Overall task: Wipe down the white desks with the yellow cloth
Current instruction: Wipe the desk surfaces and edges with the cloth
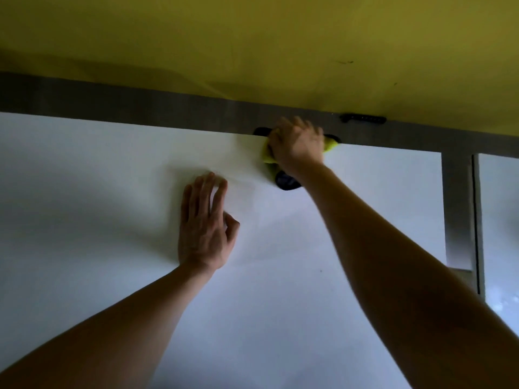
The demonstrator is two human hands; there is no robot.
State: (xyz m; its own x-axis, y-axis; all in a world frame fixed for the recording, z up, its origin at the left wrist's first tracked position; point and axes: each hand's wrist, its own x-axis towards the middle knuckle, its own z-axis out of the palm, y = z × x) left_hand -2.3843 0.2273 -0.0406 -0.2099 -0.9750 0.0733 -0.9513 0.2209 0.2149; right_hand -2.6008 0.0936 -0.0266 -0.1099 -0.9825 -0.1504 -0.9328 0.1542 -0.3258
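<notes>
Ahead of me a yellow partition panel (pixel 252 37) fills the upper view, marked with a few dark scuffs toward its right. A grey rail (pixel 112 99) runs along its base. A small black slotted fitting (pixel 362 119) sits on that rail at the right. A black oval object (pixel 286 181) lies partly hidden. A grey upright divider (pixel 456 206) stands at right.

There are no words, numbers, labels or signs to read anywhere in the picture. The white desk (pixel 112 276) is plain, and the yellow wall (pixel 252 37) at 12 o'clock has only small dark marks.
</notes>
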